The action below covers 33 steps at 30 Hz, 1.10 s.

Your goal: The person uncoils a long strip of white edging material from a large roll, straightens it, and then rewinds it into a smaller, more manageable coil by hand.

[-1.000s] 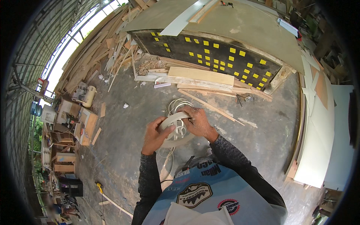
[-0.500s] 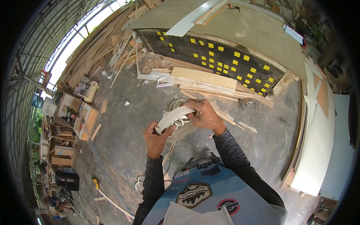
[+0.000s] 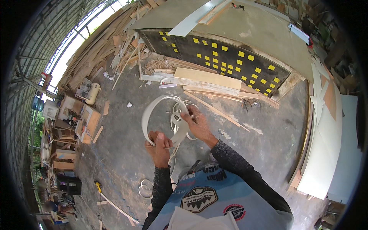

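A broad ring of flat white strip, looking like edge banding [image 3: 180, 135], is held in front of my body with its loop standing wide. My left hand [image 3: 159, 150] pinches its lower edge between thumb and fingers. At the right side of the ring, my right hand [image 3: 200, 125] grips the band, with the fingertips partly hidden behind it. Beyond and below the ring, thinner loose loops of whitish strip hang or lie; whether they join the held ring I cannot tell. Another small coil of white strip [image 3: 145, 189] lies on the floor beside my left forearm.
Ahead stands a large workbench [image 3: 264, 42] whose dark side bears yellow squares. Boards and offcuts [image 3: 209, 78] lie along its foot. Long timber scraps [image 3: 97, 44] heap up at far left. White sheets [image 3: 324, 153] lean at right. A yellow power tool [image 3: 98, 187] lies on the floor at left.
The strip, earlier seen as a narrow edge-on arc, has turned and opened into a wide round loop. My left hand shifted slightly lower; my right hand moved down and a little left.
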Motion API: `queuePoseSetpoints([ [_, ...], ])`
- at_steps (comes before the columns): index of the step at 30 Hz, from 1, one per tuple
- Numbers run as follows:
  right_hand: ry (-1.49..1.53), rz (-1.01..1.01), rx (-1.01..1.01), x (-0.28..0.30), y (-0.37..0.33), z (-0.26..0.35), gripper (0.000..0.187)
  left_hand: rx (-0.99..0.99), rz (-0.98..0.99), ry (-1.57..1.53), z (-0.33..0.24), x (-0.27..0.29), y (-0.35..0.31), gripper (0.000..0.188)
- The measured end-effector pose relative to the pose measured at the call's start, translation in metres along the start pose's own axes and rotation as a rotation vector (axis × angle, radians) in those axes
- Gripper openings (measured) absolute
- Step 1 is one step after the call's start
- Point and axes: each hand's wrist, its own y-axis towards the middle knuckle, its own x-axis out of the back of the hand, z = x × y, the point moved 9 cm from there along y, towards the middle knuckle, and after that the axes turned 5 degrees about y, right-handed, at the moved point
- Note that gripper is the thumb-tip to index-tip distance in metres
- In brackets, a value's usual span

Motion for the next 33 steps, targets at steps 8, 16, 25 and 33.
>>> queuePoseSetpoints([
  [8,0.191,-0.218,-0.103,0.004,-0.007,-0.023,0.042,-0.094,-0.037,-0.15,0.007,-0.021,-0.025,0.029],
  [16,0.361,-0.264,-0.328,-0.01,-0.017,-0.066,0.035,-0.316,-0.074,0.159,-0.008,-0.029,-0.032,0.035],
  [25,-0.362,0.132,0.704,-0.025,-0.065,0.054,0.041,-0.207,-0.252,-0.12,0.001,0.021,-0.023,0.043],
  [33,-0.292,0.254,0.881,-0.05,-0.083,0.051,0.036,-0.134,-0.235,-0.257,0.003,0.02,-0.021,0.045],
])
